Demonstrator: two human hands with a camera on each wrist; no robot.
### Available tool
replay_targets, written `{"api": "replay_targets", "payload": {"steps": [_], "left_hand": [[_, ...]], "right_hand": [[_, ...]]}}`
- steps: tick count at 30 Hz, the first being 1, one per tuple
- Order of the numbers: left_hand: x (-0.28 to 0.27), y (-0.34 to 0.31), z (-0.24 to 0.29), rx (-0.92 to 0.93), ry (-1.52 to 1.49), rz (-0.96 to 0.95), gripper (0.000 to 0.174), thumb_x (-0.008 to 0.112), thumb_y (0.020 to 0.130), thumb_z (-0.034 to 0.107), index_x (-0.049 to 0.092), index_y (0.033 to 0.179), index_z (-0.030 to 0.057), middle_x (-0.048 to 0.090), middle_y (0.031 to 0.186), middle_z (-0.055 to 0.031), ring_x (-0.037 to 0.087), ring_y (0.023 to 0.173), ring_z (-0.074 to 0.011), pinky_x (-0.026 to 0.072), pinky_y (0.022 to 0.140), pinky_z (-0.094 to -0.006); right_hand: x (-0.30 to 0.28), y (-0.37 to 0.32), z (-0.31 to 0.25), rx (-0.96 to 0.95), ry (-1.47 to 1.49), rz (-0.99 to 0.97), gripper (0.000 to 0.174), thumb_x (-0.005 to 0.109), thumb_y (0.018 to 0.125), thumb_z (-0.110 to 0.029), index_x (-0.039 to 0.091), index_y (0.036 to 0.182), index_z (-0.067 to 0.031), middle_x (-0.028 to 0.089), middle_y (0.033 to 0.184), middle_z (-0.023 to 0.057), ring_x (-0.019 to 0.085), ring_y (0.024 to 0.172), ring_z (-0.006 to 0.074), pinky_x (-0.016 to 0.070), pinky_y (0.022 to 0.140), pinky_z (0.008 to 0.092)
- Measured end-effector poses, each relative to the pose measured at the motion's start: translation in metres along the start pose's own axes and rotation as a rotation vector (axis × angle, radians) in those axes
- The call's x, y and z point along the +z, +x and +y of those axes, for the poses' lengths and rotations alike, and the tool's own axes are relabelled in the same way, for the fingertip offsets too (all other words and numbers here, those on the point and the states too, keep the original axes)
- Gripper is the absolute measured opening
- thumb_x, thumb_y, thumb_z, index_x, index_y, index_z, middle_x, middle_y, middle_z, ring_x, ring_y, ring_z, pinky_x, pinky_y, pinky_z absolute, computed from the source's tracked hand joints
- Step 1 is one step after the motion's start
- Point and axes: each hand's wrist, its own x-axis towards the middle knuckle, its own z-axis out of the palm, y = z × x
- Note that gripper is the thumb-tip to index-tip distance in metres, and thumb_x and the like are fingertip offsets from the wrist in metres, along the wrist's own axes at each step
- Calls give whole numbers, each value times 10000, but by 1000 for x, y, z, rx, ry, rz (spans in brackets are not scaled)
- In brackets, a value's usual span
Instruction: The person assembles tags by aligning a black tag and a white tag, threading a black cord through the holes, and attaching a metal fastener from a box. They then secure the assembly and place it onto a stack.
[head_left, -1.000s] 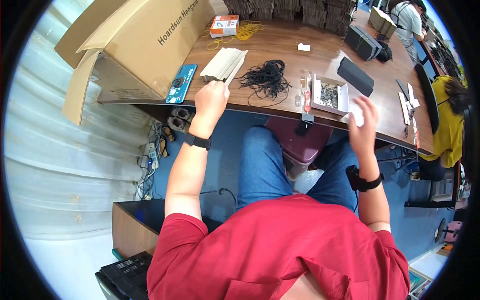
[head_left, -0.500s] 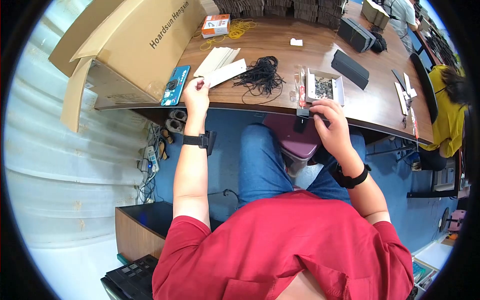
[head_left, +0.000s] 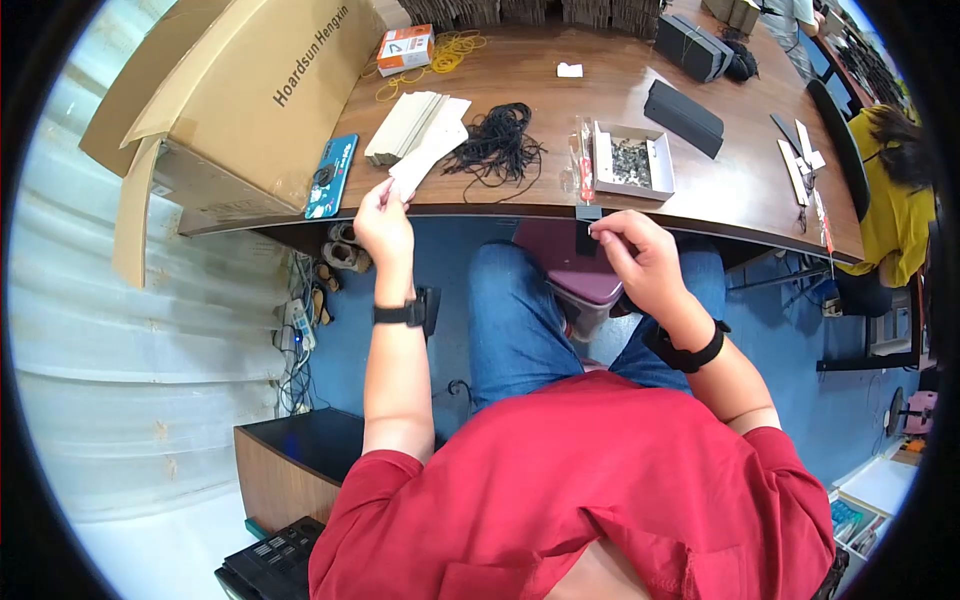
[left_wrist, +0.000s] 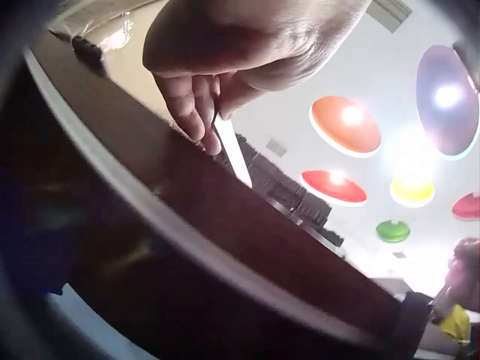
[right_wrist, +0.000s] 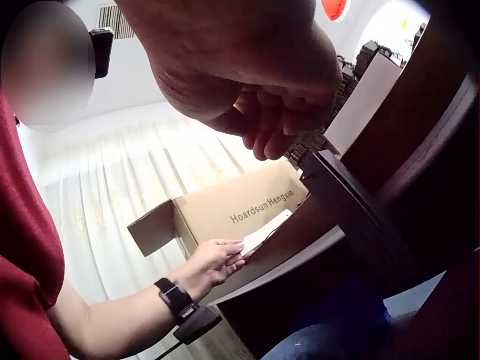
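Head view: the left hand [head_left: 384,235] pinches the near end of a flat, white, card-like strip [head_left: 424,160] at the brown wooden table's [head_left: 525,75] front edge, left of its middle; the right hand [head_left: 645,258] has its fingertips drawn together near that edge, contents too small to tell. Left wrist view: the strip looks thin and straight, probably light, stiffish, easily creased. Right wrist view: it juts past the fingers; its end or long edges seem the best hold.

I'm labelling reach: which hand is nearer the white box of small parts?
Right hand, just this side of the white box; the left hand is well left of it.
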Motion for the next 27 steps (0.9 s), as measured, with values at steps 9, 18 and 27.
{"api": "replay_targets", "payload": {"steps": [9, 18, 27], "left_hand": [[-6, 2, 13, -26, -32, 138, 111, 578, 884, 2, 573, 978, -58, 603, 932, -108, 626, 844, -172, 562, 638, -256], [34, -158, 10, -422, -473, -641, 126, 624, 868, 21, 579, 986, 14, 616, 895, -49, 576, 805, -120, 481, 767, -260], [68, -153, 2, -335, -334, -892, 320, 597, 913, 119, 543, 1181, -47, 637, 1026, -92, 612, 913, -155, 491, 850, -279]], "right_hand": [[-1, -16, 0, 100, 111, -151, 137, 606, 840, -9, 638, 973, -3, 640, 804, 83, 612, 691, 138, 482, 619, 252], [31, -29, 7, 428, 449, -67, 176, 561, 916, -98, 598, 1052, 8, 639, 844, 89, 572, 672, 136, 489, 628, 279], [29, -46, 39, 441, -121, -159, 202, 575, 892, -219, 627, 906, -24, 611, 782, 202, 617, 731, 365, 478, 631, 406]]}}
